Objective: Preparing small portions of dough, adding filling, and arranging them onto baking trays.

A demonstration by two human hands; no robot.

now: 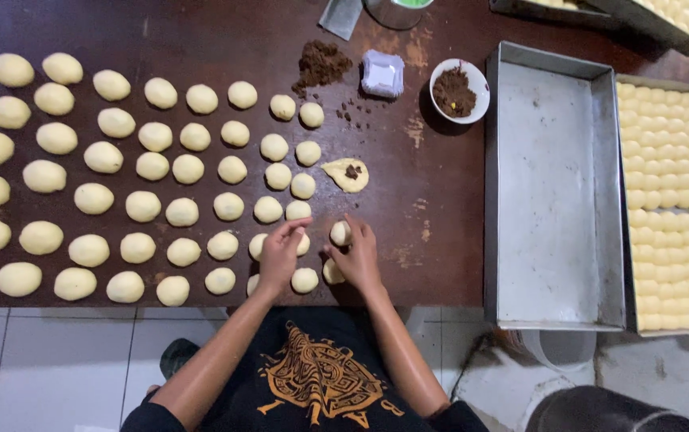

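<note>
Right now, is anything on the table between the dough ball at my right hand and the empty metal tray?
Nothing visible. The dough ball at the right hand and the empty tray are separated only by bare table.

Small pale dough ball (340, 233), round and smooth, pinched between fingertips of the right hand (356, 258) near the table's near edge. Second pale dough ball (302, 243), mostly hidden under fingers of the left hand (280, 254), resting on dark wood just left of the first.
</note>
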